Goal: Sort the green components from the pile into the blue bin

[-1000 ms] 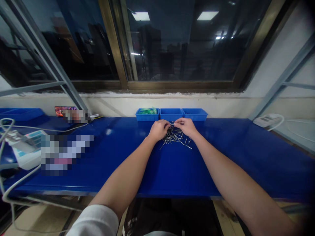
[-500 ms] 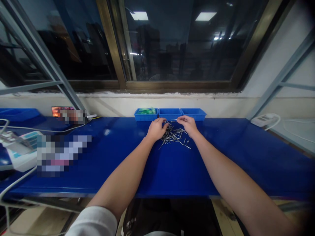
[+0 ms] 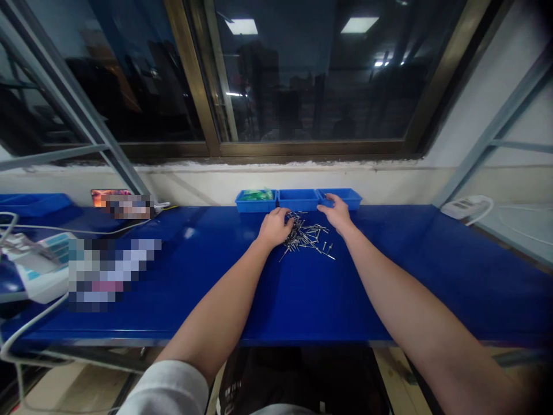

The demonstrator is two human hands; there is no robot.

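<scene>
A loose pile of thin metal pins that look like blind rivets [image 3: 302, 235] lies on the blue table. My left hand [image 3: 275, 227] rests at the pile's left edge, fingers bent and thumb apart from them, with nothing visibly gripped. Over the front edge of the right blue bin [image 3: 351, 200] is my right hand [image 3: 337, 214], its thumb and fingers spread apart. A small dark spot shows near its fingertips, too small to make out. Beside that bin stand the middle blue bin [image 3: 298, 202] and the left blue bin [image 3: 256, 206], which holds a green plastic bag [image 3: 258, 195].
The blue table [image 3: 298, 305] runs along the window wall. At the left are a white scale-like device [image 3: 43, 276], cables, a lit phone-like screen [image 3: 110, 197] and another blue tray [image 3: 37, 202]. A white power strip [image 3: 464, 208] lies far right. Grey metal frames rise on both sides.
My right hand has moved from above the pile to the right bin, and its fingers have parted; the thin pin seen in them is gone from view. My left hand stays put.
</scene>
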